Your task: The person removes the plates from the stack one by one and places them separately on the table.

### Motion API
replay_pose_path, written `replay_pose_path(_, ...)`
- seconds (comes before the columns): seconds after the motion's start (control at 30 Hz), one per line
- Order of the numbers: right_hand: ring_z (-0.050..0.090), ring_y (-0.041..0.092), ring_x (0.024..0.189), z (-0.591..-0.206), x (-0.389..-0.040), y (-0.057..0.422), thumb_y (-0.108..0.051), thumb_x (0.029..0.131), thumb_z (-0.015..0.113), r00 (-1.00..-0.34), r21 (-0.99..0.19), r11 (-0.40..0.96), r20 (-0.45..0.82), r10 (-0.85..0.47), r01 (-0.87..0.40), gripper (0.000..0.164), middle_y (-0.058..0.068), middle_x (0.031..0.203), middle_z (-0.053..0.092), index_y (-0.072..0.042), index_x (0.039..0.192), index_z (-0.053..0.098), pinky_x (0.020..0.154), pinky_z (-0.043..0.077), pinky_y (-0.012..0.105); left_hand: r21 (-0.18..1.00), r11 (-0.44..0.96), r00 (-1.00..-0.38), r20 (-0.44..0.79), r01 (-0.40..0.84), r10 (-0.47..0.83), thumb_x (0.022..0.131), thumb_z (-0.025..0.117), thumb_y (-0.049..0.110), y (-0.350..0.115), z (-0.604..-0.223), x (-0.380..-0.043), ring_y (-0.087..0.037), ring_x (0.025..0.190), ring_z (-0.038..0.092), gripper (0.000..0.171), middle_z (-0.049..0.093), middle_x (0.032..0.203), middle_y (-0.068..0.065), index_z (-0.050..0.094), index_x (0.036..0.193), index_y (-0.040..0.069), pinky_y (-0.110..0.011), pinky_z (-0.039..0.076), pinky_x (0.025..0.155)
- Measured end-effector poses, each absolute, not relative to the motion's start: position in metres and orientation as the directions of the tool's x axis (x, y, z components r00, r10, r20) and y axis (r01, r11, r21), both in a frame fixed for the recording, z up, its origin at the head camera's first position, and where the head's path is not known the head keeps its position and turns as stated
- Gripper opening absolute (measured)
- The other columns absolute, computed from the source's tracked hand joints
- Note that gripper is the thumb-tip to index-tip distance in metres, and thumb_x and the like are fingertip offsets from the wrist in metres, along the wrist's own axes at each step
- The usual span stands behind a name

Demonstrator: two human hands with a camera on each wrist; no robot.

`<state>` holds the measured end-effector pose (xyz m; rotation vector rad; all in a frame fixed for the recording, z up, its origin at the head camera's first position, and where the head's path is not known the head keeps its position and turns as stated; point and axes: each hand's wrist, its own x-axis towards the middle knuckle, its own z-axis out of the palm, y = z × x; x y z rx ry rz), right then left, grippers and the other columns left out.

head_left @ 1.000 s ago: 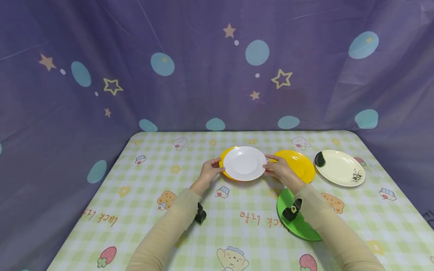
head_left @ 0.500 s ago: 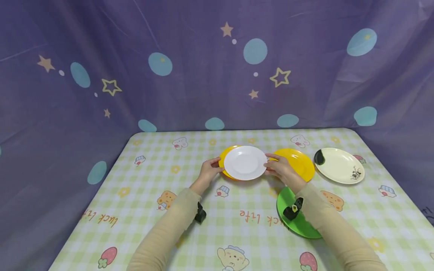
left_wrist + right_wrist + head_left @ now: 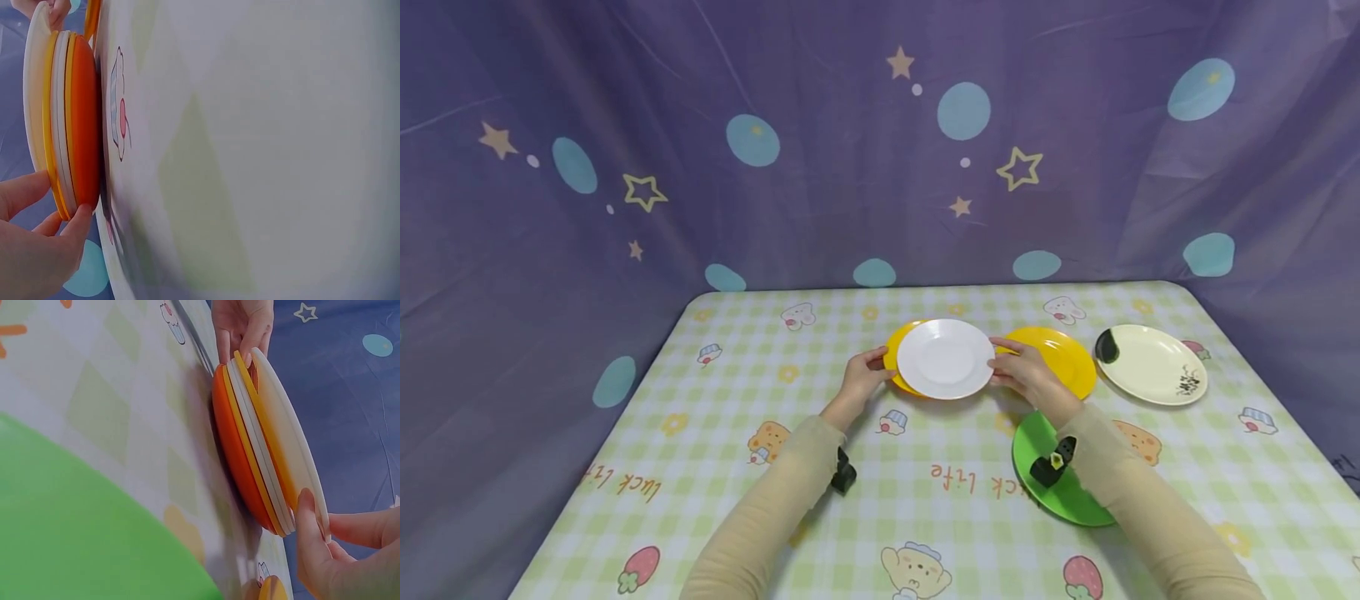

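A white plate tops a stack of several plates in the middle of the table, shifted a little to the right. My right hand pinches its right rim between thumb and fingers. In the right wrist view the white plate tilts, raised on the right-hand side, with a gap over the yellow plate below it. Under that come white plates, another yellow rim and an orange plate at the bottom. My left hand grips the left edge of the stack beneath the white plate, its fingers and thumb around the rims.
A separate yellow plate lies right of the stack, partly behind my right hand. Farther right is a cream oval plate with dark patterns. A green plate lies under my right forearm. A purple curtain hangs behind the checked tablecloth.
The white plate has moved slightly to the right with my right hand, showing a bit more of the yellow plate beneath. My left hand has stayed at the stack's left edge.
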<state>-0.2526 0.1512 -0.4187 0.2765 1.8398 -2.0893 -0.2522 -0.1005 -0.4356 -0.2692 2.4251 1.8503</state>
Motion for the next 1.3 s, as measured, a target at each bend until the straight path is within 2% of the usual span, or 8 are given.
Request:
replay_pose_path(0.3, 0.059, 0.01, 0.057, -0.413, -0.248, 0.157, 0.005, 0.085, 0.049, -0.92, -0.918, -0.102, -0.37, -0.132, 0.384, 0.057, 0.0, 0.07, 0.061, -0.001, 0.138, 0.027, 0.059, 0.054, 0.024, 0.942, 0.27, -0.979, -0.179, -0.199, -0.098, 0.078, 0.06, -0.004, -0.101, -0.438, -0.254, -0.025, 0.111, 0.049, 0.047, 0.05, 0.124, -0.015, 0.049, 0.123, 0.001, -0.031, 0.043, 0.093)
replay_pose_path(0.73, 0.059, 0.008, 0.058, -0.405, -0.24, 0.173, 0.005, 0.085, 0.048, -0.91, -0.908, -0.096, -0.394, -0.131, 0.407, 0.06, -0.003, 0.069, 0.06, -0.002, 0.139, 0.023, 0.057, 0.052, 0.02, 0.935, 0.277, -0.974, -0.202, -0.224, -0.107, 0.079, 0.061, -0.001, -0.101, -0.437, -0.254, -0.023, 0.11, 0.049, 0.046, 0.052, 0.122, -0.012, 0.05, 0.123, 0.004, -0.031, 0.041, 0.094)
replay_pose_path(1.03, 0.059, 0.009, 0.058, -0.403, -0.234, 0.186, 0.004, 0.085, 0.049, -0.913, -0.911, -0.1, -0.386, -0.13, 0.4, 0.06, -0.003, 0.069, 0.06, -0.001, 0.139, 0.023, 0.055, 0.052, 0.02, 0.936, 0.28, -0.976, -0.195, -0.213, -0.093, 0.079, 0.06, -0.001, -0.103, -0.437, -0.254, -0.023, 0.113, 0.047, 0.046, 0.049, 0.126, -0.011, 0.05, 0.123, 0.003, -0.032, 0.04, 0.096)
replay_pose_path(1.3, 0.06, 0.008, 0.062, -0.402, -0.228, 0.198, 0.002, 0.086, 0.049, -0.914, -0.917, -0.072, -0.378, -0.149, 0.391, 0.061, -0.004, 0.071, 0.061, -0.001, 0.139, 0.021, 0.059, 0.052, 0.02, 0.935, 0.285, -0.977, -0.193, -0.213, -0.097, 0.079, 0.061, -0.001, -0.102, -0.437, -0.253, -0.024, 0.114, 0.046, 0.046, 0.05, 0.125, -0.012, 0.05, 0.123, 0.003, -0.033, 0.039, 0.096)
